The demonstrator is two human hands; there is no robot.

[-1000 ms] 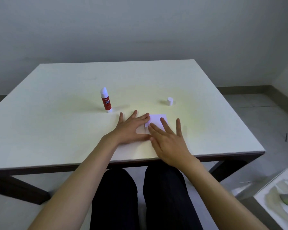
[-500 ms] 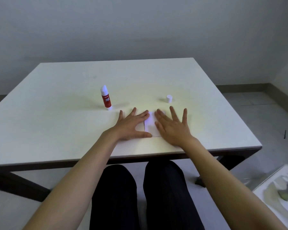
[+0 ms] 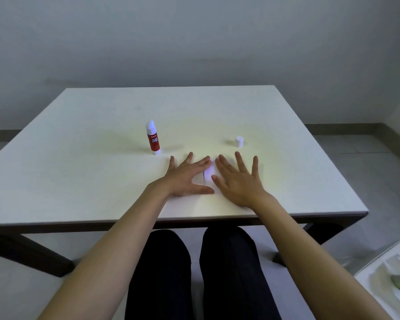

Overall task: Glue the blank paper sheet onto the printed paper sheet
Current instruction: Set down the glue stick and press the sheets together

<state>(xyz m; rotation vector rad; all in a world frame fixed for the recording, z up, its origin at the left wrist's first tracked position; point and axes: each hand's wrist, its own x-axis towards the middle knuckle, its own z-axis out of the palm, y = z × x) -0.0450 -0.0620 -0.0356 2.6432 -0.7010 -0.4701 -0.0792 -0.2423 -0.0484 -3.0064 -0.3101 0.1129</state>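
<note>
Both hands, left [image 3: 185,175] and right [image 3: 237,181], spread flat on paper [image 3: 208,173] | risk: uneven pressure shifts sheets near glue stick [image 3: 153,137]

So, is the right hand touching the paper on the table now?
Touching. The head view shows the right hand lying flat, palm down, on the paper, covering its right part.

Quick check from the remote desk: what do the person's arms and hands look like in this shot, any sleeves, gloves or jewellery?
Both forearms are bare right up to the bottom of the frame, so no sleeves show. The left hand and right hand wear no gloves, and no rings, watch or wristband are visible. The only clothing in view is dark trousers on the legs under the table.
</note>
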